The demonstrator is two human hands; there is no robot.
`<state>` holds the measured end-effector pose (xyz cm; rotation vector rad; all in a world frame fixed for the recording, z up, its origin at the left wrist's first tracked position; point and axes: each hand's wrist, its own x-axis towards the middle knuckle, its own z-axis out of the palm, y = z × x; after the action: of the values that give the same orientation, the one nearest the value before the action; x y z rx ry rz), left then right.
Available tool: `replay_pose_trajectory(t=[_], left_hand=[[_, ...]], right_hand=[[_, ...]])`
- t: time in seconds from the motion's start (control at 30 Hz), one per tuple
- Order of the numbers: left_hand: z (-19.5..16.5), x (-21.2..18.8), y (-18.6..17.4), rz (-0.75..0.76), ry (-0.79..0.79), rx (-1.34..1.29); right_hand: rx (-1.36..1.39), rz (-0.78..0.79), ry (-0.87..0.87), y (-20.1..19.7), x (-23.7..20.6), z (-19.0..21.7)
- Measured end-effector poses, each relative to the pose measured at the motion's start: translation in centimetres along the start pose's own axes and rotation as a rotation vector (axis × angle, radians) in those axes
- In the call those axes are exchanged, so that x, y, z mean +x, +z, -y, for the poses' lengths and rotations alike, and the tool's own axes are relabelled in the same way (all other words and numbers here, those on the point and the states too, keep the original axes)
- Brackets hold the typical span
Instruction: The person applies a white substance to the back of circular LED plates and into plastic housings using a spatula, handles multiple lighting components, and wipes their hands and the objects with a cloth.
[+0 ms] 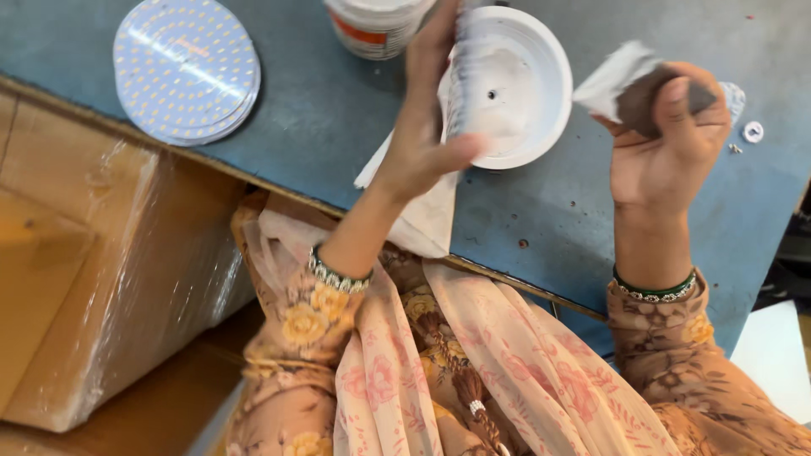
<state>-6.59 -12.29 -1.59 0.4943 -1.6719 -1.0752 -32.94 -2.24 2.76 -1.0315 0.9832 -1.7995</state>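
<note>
My left hand [427, 127] grips a thin round disc [456, 76] on edge, tilted upright beside a white round lamp housing [524, 84] that lies on the blue table [321, 118]. My right hand [667, 139] is raised over the table's right part and holds a crumpled white and dark rag [629, 84]. A white cloth [422, 215] hangs under my left wrist over the table's front edge.
A stack of round LED boards [186, 67] with yellow dots lies at the table's far left. A white tub [372, 25] with an orange band stands at the back. A small washer [753, 131] lies far right. A plastic-wrapped cardboard box [93, 270] sits at my left.
</note>
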Motion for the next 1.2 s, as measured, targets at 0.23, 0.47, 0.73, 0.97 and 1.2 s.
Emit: replay_pose_trajectory(t=[0.23, 0.47, 0.73, 0.97, 1.2], left_hand=[[2.7, 5.4, 3.5, 0.402, 0.093, 0.856], [-1.3, 1.3, -0.8, 0.321, 0.122, 0.821], [-2.7, -3.8, 0.0, 0.416, 0.090, 0.915], [-0.1, -3.0, 0.0, 0.261, 0.436, 0.954], [-7.9, -4.1, -5.8, 0.035, 0.485, 0.889]], right_hand=[[0.376, -0.277, 0.145, -6.1, -2.2, -1.1], [0.582, -0.265, 0.276, -7.3, -4.6, -2.3], [0.692, -0.122, 0.356, -7.7, -5.3, -5.2], [0.743, 0.039, 0.298, -12.4, -3.0, -5.6], [0.736, 0.022, 0.272, -15.1, -3.0, -6.1]])
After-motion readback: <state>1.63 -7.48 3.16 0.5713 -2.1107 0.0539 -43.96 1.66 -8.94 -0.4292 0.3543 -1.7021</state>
